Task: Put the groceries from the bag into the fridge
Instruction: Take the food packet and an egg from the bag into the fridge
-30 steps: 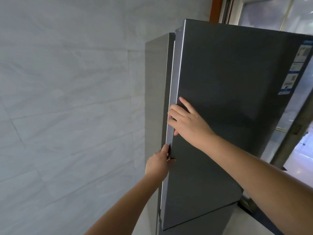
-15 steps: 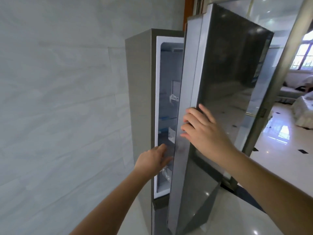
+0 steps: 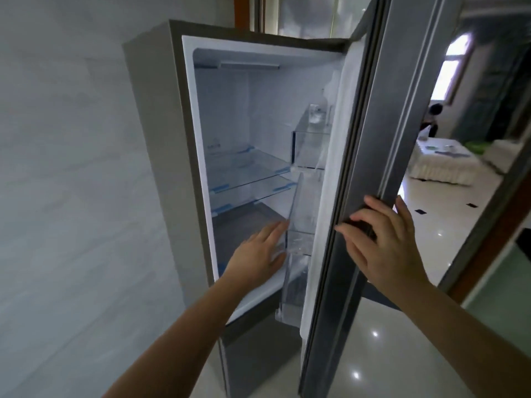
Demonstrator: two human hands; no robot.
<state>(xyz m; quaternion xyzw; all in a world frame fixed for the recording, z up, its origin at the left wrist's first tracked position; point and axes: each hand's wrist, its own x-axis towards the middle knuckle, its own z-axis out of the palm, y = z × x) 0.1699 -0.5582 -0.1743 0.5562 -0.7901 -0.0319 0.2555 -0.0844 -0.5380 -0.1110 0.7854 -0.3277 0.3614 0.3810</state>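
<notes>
Tall grey steel fridge [image 3: 149, 116] stands against the pale tiled wall [image 3: 71, 168]; upper compartment exposed, white-lined and bare.

Grey metal upper door [image 3: 373, 139] stands wide, edge-on to the camera. Judged heavy and stiff on its hinge — best held at the free edge, about mid-height.

Clear glass shelves [image 3: 247, 170] with blue clips sit level inside — likely slippery and breakable, so goods should be set down, not dropped.

Clear plastic door bins [image 3: 310, 145] line the door's inner face; they look thin, fit for light items only.

Right hand [image 3: 385, 248]: fingers spread and nearly straight, laid over the door's outer edge, tips touching the dark seal. It presses there; nothing is enclosed.

Left hand [image 3: 258, 254]: flat, fingers extended, fingertips at the corner of a lower bin. Holding nothing.

Bag and groceries: not in view — location cannot be told. Judgement: the opening step is in hand; loading is not begun. Both hands would need to come off the door to fetch the bag.
</notes>
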